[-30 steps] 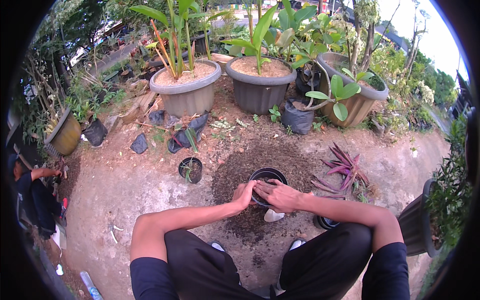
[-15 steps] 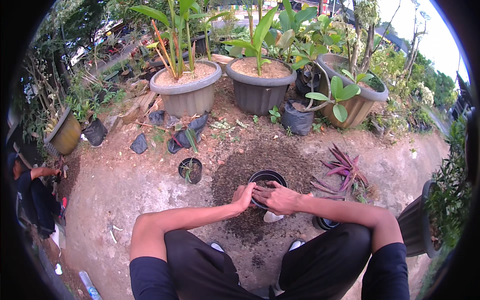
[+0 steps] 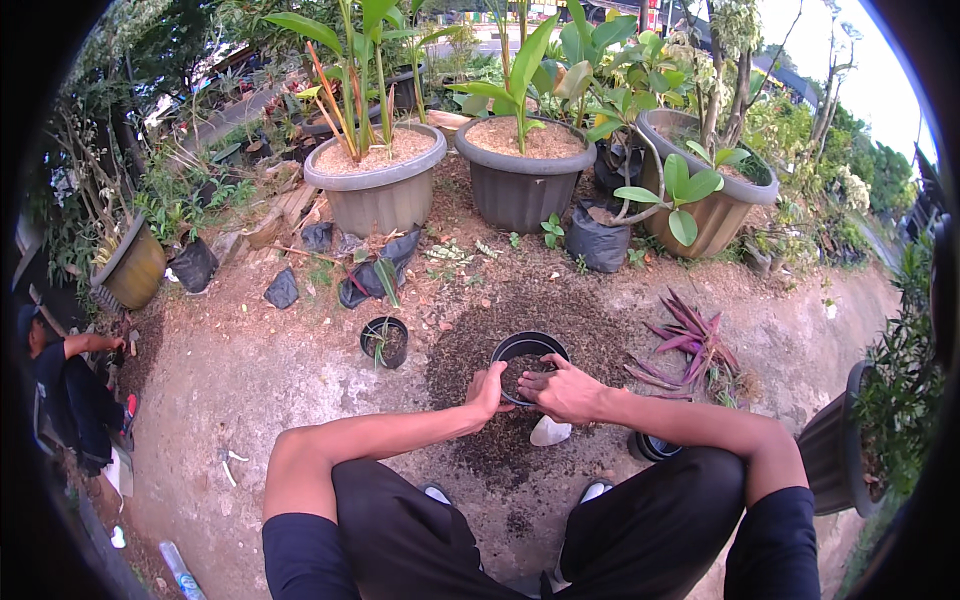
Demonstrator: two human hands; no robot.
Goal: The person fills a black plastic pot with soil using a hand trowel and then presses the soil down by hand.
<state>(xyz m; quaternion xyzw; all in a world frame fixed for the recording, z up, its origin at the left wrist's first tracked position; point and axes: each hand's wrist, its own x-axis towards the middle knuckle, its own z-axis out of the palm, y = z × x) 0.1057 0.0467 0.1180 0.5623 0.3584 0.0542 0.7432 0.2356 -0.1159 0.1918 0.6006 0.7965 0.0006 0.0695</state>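
- Black plastic nursery pot [image 3: 529,352] sits on the ground in the middle of a dark patch of spilled potting soil [image 3: 560,320], straight in front of the squatting person's knees; it looks partly filled with the same dark mix.
- Left hand [image 3: 489,390] is curled against the pot's near-left rim, fingers closed around the edge, bracing it.
- Right hand [image 3: 562,388] lies flat over the near-right rim with the fingers spread and reaching into the mouth of the pot, pressing on the soil rather than gripping anything.
- Judged from that pose, the work in hand is firming the soil. Good practice would be to keep the left hand steady on the rim so the light pot does not tip, and to press evenly around the inside instead of at one spot.
- Pressure is best kept moderate: packed too hard, the mix drains poorly.
- A white scrap [image 3: 549,431] lies on the ground just below the right wrist, near enough to be knocked by the forearm.
- A smaller black pot with a seedling [image 3: 384,341] stands to the left, well apart, and a purple-leaved plant [image 3: 690,345] lies uprooted to the right of the soil patch.
- Behind stand large grey planters [image 3: 378,190] with tall foliage; another person [image 3: 60,390] crouches at the far left edge.
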